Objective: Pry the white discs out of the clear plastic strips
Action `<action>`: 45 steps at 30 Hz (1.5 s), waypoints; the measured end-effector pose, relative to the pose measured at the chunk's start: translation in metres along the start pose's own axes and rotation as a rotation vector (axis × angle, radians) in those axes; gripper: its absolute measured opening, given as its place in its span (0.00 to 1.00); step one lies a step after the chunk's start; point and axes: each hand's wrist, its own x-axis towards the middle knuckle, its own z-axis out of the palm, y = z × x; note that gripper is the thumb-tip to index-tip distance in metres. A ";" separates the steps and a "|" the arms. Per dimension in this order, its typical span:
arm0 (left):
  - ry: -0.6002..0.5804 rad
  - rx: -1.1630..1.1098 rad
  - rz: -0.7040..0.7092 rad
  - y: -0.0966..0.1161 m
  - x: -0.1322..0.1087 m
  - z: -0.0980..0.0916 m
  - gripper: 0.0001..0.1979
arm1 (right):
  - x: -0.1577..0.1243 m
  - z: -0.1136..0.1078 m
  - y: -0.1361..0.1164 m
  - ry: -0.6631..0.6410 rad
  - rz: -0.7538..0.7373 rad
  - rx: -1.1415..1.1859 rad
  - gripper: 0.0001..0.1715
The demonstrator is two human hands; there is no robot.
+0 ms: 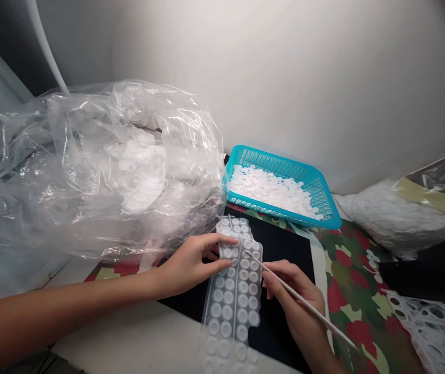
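Closest to my view, my left hand (191,265) reaches in, fingers (222,241) slightly apart and pressing a clear blister sheet (232,298) on a black mat (285,249). My right hand (296,296) clamps its fingers on a thin white stick (335,330), its tip at the sheet.

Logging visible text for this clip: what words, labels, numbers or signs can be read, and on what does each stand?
Teal plastic basket: moulded rim pattern, too blurred to read.
Tan tape strip on clear plastic bag: no text seen.
Clear dimpled plastic sheet: no text seen.
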 end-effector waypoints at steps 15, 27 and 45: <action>-0.039 0.015 0.055 -0.002 0.001 -0.002 0.30 | -0.007 0.002 -0.003 -0.273 -0.352 -0.210 0.16; -0.036 0.139 0.196 -0.009 0.000 0.000 0.31 | -0.008 0.005 0.002 -0.254 -0.394 -0.236 0.18; -0.040 0.294 0.373 -0.013 -0.002 0.003 0.28 | -0.004 0.010 0.006 -0.255 -0.451 -0.273 0.20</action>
